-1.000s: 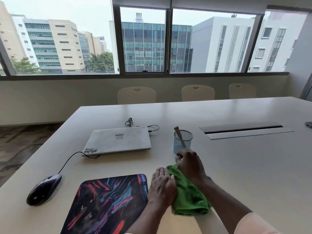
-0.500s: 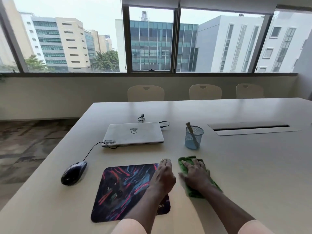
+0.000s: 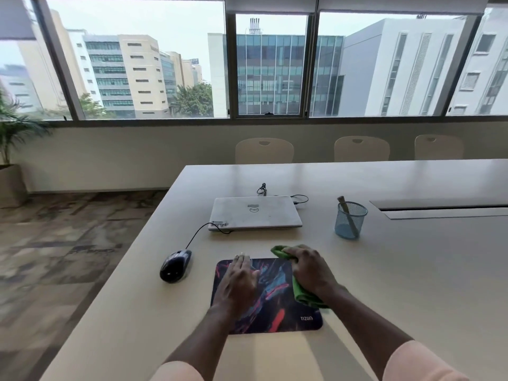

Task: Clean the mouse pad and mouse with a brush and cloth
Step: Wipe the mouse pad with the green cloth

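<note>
On the mouse pad (image 3: 277,306), left hand (image 3: 239,281) lies flat; right hand (image 3: 309,270) presses the cloth (image 3: 301,295).

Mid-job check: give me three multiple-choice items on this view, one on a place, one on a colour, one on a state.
1. Where is the brush?
A. In the blue mesh cup
B. On the laptop
C. In the left hand

2. What colour is the cloth?
A. White
B. Green
C. Red

3. What state is the laptop in?
A. Open
B. Lid shut
C. Upside down, open

Answers: 1 A, its handle sticks out of the cup; 2 B, green shows under the right hand on the mouse pad; 3 B, the lid lies flat, logo up.
</note>
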